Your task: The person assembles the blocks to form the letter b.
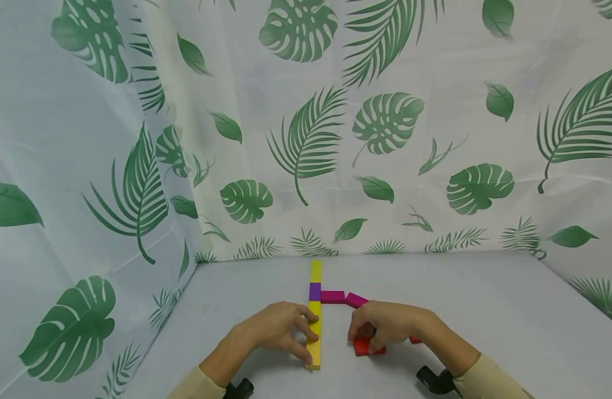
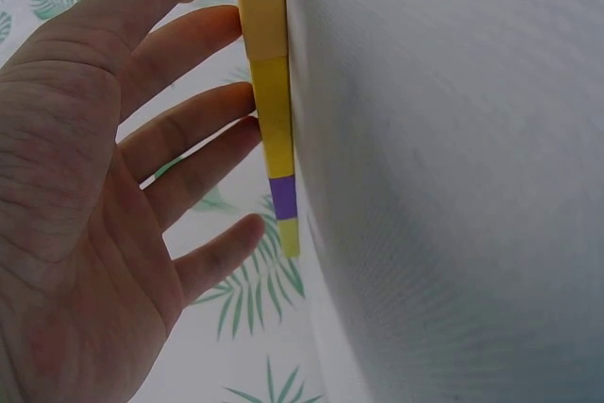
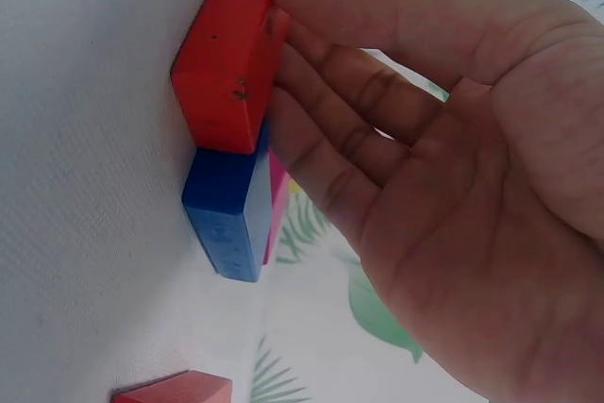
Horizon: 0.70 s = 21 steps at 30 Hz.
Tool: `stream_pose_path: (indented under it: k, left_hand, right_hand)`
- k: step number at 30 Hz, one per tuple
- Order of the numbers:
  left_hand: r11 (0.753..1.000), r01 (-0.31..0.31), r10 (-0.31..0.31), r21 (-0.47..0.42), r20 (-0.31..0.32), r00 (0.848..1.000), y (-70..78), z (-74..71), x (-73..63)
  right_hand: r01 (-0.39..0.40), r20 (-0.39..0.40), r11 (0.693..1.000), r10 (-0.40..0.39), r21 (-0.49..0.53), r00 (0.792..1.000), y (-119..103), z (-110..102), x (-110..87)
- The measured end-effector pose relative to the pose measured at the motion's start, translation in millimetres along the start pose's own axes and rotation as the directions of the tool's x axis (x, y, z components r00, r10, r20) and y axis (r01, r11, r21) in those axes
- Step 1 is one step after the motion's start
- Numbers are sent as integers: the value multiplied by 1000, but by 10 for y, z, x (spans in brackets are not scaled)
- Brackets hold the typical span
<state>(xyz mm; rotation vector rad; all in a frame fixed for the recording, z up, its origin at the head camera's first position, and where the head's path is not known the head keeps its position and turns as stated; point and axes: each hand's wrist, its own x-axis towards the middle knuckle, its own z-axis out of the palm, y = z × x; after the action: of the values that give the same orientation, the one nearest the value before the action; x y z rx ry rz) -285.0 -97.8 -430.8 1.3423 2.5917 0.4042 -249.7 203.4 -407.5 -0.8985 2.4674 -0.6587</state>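
Note:
A straight row of yellow blocks [image 1: 314, 352] lies lengthwise on the table, with a purple block [image 1: 315, 292] between it and a far yellow block [image 1: 316, 271]. My left hand [image 1: 281, 327] touches the row's left side with spread, nearly straight fingers, the thumb by its near end. To the right of the row, my right hand [image 1: 388, 321] pinches a red block [image 3: 231, 54] between thumb and fingers, low over the table. Beyond it in the right wrist view is a blue block [image 3: 226, 186], hidden behind the hand in the head view.
A magenta block [image 1: 333, 297] extends right from the purple one. A second magenta block [image 1: 356, 300] sits angled beside it, partly covered by my right hand. Another red block [image 1: 416, 339] shows under my right wrist. Leaf-patterned sheets [image 1: 306, 216] stand behind and at the sides.

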Motion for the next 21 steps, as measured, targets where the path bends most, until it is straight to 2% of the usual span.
stream_pose_path:
  k: [21]
  left_hand:
    - [1000,-5,5,-7,-5,1000,1,-2,-4]
  right_hand:
    - [-3,12,1000,3,1,1000,12,-19,-15]
